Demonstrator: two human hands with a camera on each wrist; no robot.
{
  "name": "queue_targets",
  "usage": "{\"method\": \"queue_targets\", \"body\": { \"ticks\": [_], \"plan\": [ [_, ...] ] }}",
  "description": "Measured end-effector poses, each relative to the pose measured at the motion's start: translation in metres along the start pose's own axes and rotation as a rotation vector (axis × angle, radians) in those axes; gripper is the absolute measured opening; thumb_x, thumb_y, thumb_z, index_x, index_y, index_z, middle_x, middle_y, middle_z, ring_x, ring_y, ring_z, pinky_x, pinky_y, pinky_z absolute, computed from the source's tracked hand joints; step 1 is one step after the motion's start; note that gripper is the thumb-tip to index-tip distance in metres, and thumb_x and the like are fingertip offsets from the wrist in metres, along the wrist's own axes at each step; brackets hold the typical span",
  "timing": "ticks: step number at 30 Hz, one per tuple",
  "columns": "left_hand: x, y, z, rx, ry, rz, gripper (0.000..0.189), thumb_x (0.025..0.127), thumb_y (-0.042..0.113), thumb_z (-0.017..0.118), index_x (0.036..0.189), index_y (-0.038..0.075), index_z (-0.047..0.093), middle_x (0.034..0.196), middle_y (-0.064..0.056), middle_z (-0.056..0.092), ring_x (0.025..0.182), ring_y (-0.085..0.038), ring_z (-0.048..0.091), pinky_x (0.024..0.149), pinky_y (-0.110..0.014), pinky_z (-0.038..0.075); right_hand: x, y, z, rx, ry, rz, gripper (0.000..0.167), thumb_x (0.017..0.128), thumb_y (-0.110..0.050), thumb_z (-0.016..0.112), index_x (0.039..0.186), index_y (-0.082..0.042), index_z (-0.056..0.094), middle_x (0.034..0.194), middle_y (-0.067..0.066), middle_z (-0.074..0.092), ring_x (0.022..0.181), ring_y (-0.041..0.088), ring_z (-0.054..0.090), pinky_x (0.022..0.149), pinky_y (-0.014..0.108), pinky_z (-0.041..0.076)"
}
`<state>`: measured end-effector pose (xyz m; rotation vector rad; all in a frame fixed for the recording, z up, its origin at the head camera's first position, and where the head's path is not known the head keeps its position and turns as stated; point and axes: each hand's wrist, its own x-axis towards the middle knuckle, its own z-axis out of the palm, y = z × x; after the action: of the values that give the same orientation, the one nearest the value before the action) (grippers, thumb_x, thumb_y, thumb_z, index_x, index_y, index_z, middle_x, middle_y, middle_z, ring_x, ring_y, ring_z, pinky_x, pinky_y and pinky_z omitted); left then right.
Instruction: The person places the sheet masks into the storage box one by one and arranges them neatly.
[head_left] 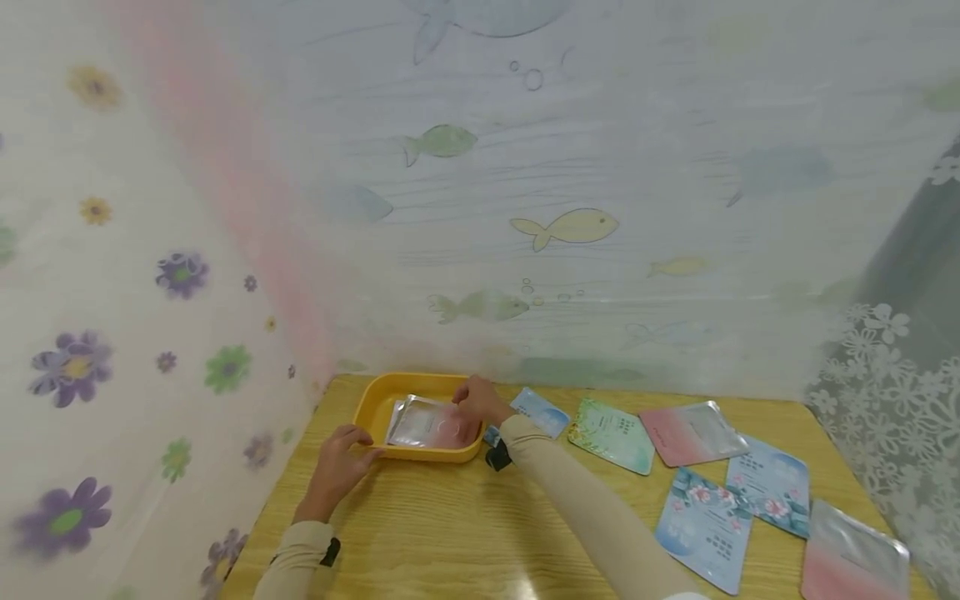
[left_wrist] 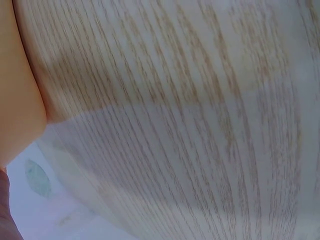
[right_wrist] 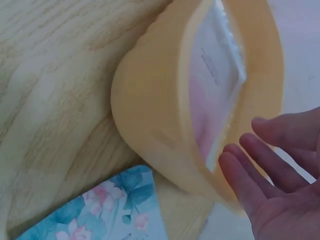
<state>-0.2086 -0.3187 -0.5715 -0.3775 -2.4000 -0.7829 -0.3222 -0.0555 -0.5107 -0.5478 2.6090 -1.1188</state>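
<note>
Closest to me on the table [head_left: 420,521], toward its right edge, lies a silver-and-pink packet [head_left: 855,554], and left of it a blue lotus packet [head_left: 701,537]. The person's arms reach in from the near side in beige sleeves [head_left: 600,512], with a dark band [head_left: 497,455] at the right wrist.

The left hand [head_left: 339,471] grips the near left corner of a yellow basket [head_left: 427,455], thumb along the near rim and fingers bent over the corner. The basket stands toward the table's far left corner. Inside it, one partly over another, lie silver-pink sachets [head_left: 429,423]; at least two show.

A second lotus packet [head_left: 783,487] overlaps the first one's far corner, by the table's right edge. Farther back, a pink-and-silver packet [head_left: 693,433] meets its upper corner, with a green packet [head_left: 611,435] just beside that on the left.

Over the basket's right end is the right hand [head_left: 482,402], its fingers loosely bent, thumb apart from them, and nothing held between. The fingertips are right by the sachets' end; I can't tell whether they touch. Near the table's far edge a light-blue packet [head_left: 542,410] is partly hidden by that arm.

Behind the table, pale fish drawings [head_left: 573,227] cover the backdrop; purple flowers [head_left: 72,367] dot the left side.
</note>
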Motion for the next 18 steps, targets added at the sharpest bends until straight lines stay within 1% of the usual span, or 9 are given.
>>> {"method": "queue_targets", "body": {
  "ticks": [3,6,9,12,15,18],
  "plan": [
    [0.002,0.001,0.002,-0.003,0.0,0.009,0.027,0.062,0.009,0.089,0.073,0.006,0.064,0.079,-0.002,0.059,0.077,-0.02,0.058,0.068,-0.039,0.05,-0.003,0.001,-0.006,-0.001,-0.016,-0.025,0.022,0.078,0.001,0.064,0.099,0.001,0.071,0.095,0.009,0.068,0.09,0.023,0.062,0.079,0.033,0.053],
    [0.003,0.002,0.004,-0.012,0.02,0.034,0.029,0.059,0.006,0.09,0.072,0.005,0.064,0.078,-0.004,0.059,0.075,-0.021,0.058,0.066,-0.039,0.05,-0.007,0.0,-0.017,0.022,-0.035,-0.089,0.028,0.076,0.004,0.061,0.102,0.003,0.07,0.099,0.013,0.068,0.094,0.026,0.063,0.08,0.033,0.052],
    [0.003,0.002,0.004,-0.016,0.04,0.054,0.03,0.057,0.005,0.09,0.071,0.004,0.064,0.076,-0.005,0.059,0.073,-0.022,0.058,0.064,-0.039,0.049,-0.012,-0.001,-0.029,0.059,-0.056,-0.148,0.027,0.076,0.004,0.065,0.103,0.005,0.069,0.102,0.018,0.068,0.094,0.028,0.063,0.079,0.034,0.052],
    [0.003,0.002,0.003,-0.013,0.041,0.06,0.03,0.057,0.005,0.09,0.071,0.004,0.064,0.076,-0.005,0.059,0.073,-0.022,0.058,0.064,-0.039,0.049,-0.019,-0.001,-0.041,0.075,-0.073,-0.175,0.025,0.079,-0.001,0.069,0.104,0.003,0.068,0.104,0.017,0.068,0.096,0.027,0.063,0.08,0.031,0.052],
    [0.002,0.002,0.003,-0.003,0.033,0.055,0.03,0.058,0.007,0.09,0.072,0.004,0.064,0.077,-0.004,0.059,0.074,-0.021,0.058,0.065,-0.037,0.049,-0.029,-0.002,-0.053,0.129,-0.106,-0.167,0.026,0.082,-0.003,0.069,0.107,0.0,0.067,0.107,0.014,0.067,0.1,0.026,0.061,0.078,0.032,0.052],
    [0.001,0.002,0.002,0.003,0.03,0.049,0.029,0.058,0.008,0.09,0.072,0.004,0.065,0.077,-0.004,0.059,0.074,-0.02,0.058,0.066,-0.036,0.048,-0.041,-0.002,-0.063,0.191,-0.134,-0.152,0.028,0.084,-0.004,0.067,0.112,-0.002,0.064,0.11,0.013,0.065,0.1,0.026,0.061,0.077,0.036,0.052]
  ]
}}
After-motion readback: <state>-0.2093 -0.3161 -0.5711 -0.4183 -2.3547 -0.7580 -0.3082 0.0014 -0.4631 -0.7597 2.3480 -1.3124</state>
